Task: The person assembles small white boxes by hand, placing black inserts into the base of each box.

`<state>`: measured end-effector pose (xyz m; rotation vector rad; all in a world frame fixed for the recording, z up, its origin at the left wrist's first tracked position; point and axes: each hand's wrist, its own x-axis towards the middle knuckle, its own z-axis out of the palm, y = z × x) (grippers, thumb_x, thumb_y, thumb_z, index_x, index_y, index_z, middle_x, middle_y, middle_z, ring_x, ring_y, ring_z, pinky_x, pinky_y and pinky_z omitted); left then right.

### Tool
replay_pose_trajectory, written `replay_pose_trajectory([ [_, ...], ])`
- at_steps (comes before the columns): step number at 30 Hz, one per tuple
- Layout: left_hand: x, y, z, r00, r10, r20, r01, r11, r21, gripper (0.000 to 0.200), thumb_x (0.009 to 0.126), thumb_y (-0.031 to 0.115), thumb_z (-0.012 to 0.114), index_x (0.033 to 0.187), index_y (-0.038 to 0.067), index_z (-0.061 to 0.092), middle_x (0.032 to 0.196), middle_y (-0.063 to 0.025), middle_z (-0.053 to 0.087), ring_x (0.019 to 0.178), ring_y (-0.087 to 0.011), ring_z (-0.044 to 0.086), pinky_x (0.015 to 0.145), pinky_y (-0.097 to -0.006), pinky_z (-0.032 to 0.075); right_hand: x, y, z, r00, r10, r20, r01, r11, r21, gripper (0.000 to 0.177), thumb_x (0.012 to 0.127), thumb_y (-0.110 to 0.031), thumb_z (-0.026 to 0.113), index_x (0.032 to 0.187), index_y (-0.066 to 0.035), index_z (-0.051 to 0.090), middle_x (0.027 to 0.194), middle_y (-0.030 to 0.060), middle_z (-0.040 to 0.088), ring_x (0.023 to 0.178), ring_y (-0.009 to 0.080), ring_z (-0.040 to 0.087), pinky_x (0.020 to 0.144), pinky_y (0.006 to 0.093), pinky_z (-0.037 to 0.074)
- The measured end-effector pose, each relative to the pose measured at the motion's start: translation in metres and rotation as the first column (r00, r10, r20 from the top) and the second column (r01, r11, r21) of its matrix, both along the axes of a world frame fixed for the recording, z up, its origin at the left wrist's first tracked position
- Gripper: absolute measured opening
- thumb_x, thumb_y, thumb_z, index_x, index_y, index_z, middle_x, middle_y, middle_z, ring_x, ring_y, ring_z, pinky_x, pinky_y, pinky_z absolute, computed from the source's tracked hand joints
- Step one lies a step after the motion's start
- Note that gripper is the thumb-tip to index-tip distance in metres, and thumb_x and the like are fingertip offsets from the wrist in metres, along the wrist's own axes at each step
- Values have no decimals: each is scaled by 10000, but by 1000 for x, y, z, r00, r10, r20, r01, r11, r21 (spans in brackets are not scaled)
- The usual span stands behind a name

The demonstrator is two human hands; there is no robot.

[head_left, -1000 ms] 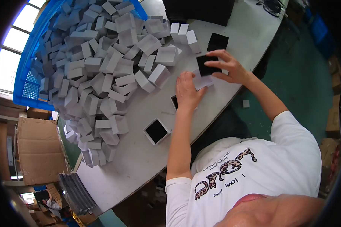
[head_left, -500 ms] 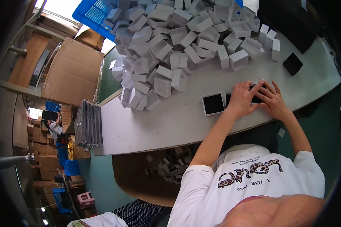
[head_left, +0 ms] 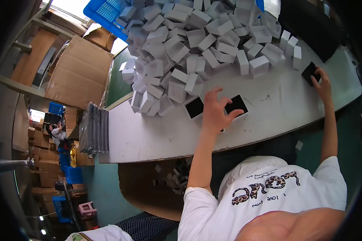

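Note:
My left hand [head_left: 214, 113] is over a group of small white boxes fitted with black inserts, its fingers spread. One such white box [head_left: 194, 107] lies left of that hand. Another box [head_left: 238, 103] is to its right, close to the thumb. Only a corner of a third shows beside my wrist, mostly hidden. Further right, my right hand [head_left: 324, 86] has its thumb and fingers at the edge of a small stack of black inserts [head_left: 308, 72] on the tabletop, pinching there.
A large heap of white box parts [head_left: 197, 38] covers the table's far side, with a blue crate [head_left: 104, 18] behind. Grey sheets [head_left: 94, 128] stand at the table's left end near a cardboard box [head_left: 79, 72]. A black object [head_left: 309, 24] is at back right. Another person [head_left: 58, 134] is far left.
My hands have separated. The right went up and right to the black inserts; the left moved left with the boxes, which now lie further left and turned.

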<state>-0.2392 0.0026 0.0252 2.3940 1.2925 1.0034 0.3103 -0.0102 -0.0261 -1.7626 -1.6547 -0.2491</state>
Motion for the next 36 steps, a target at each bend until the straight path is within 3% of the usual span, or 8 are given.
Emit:
replay_pose_trajectory([
  [3,6,36,17,963,262,55,-268,930,253,399,811,280,880,1132,117,706,1402,-179,534,1317,-399,531,1067,-501,459,-15,-1,9,1000,-13,-5,14,1000,16,313,917,-156,776,1146,-28,604,1327,158,676,1165,363,652,1008,421,501],
  [6,-14,70,15,717,640,-275,-473,737,483,438,822,315,862,1145,76,688,1441,-176,485,1308,-407,504,1035,-536,452,-15,-2,11,999,-22,-41,19,998,-57,306,941,-152,760,1177,-29,610,1315,177,676,1196,368,649,1021,417,504],
  [9,-37,85,7,718,414,-559,-525,850,-44,491,806,294,869,1179,47,667,1448,-198,466,1317,-412,495,1025,-547,452,-10,5,-1,997,-19,70,15,998,60,316,1017,-187,685,1291,-44,618,1351,172,664,1236,377,639,1049,422,501],
  [15,-19,50,17,853,501,-147,-481,864,151,548,762,197,889,1224,28,648,1400,-231,438,1265,-423,521,1001,-463,497,-26,-16,16,985,-66,162,30,976,214,380,1125,-222,496,1465,-70,574,1484,152,590,1364,327,572,1127,415,459],
  [18,42,27,34,977,202,73,-189,971,-148,586,746,203,888,1237,40,611,1323,-202,438,1249,-435,521,978,-466,504,-78,-26,29,993,112,-27,-102,963,251,370,1130,-211,486,1452,-58,587,1512,146,565,1400,298,545,1151,410,436],
  [25,119,16,-8,958,-287,-9,270,909,-319,991,740,193,881,1551,137,314,1462,-207,446,1325,-416,530,1121,-491,465,-182,-40,46,732,680,-30,-681,733,3,462,799,-146,874,1247,-149,764,1583,188,469,1413,397,505,1144,490,453],
  [29,114,12,-7,947,-318,36,304,859,-413,1182,737,190,917,1646,169,162,1598,-215,411,1365,-401,530,1145,-487,463,-192,-24,37,630,770,-97,-776,626,-72,412,861,-230,836,1264,-196,758,1647,160,416,1473,378,456,1167,502,433],
  [36,110,5,-15,959,-282,22,276,919,-280,824,744,302,948,1359,105,436,1386,-151,473,1219,-387,612,978,-496,558,-216,-25,13,707,666,237,-610,744,-273,433,979,-394,683,1394,-271,672,1666,47,414,1536,280,395,1281,559,240],
])
